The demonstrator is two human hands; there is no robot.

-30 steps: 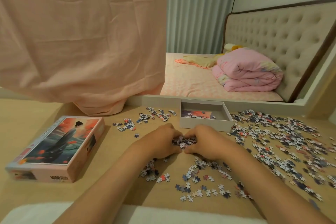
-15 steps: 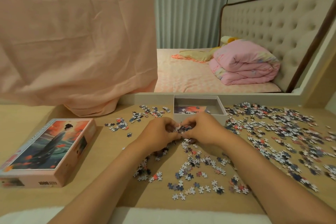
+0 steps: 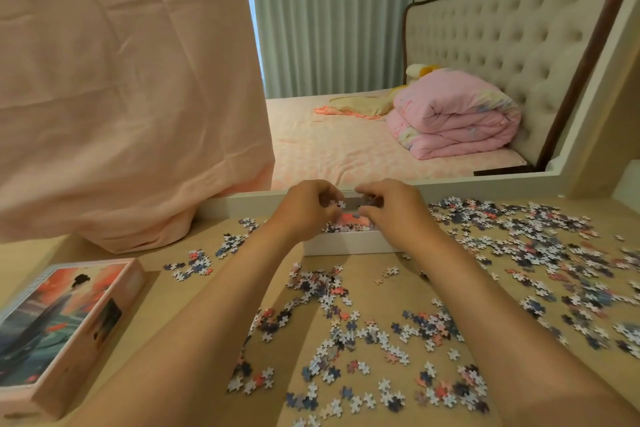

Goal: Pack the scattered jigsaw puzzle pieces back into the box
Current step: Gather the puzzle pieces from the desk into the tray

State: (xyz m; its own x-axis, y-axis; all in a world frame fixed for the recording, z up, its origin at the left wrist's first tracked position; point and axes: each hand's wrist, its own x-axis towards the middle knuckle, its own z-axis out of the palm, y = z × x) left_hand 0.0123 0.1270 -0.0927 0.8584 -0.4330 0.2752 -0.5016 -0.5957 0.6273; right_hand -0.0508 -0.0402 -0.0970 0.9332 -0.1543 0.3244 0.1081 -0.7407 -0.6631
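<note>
Now both hands hover over the shallow white cardboard box (image 3: pixel 346 243) at 12 o'clock on the tan wooden surface (image 3: pixel 194 302). Left hand (image 3: pixel 303 210): grip curled tight, fingertips pinching a few small multicoloured jigsaw pieces (image 3: pixel 341 204). Right hand (image 3: pixel 393 210): grip likewise curled round a dark clump of them. More lie inside the box, w/ many loose pieces (image 3: pixel 349 333) spread from 6 to 3 o'clock. The pink picture-printed lid (image 3: pixel 65 319) sits at 9 o'clock, well apart from the box.
</note>
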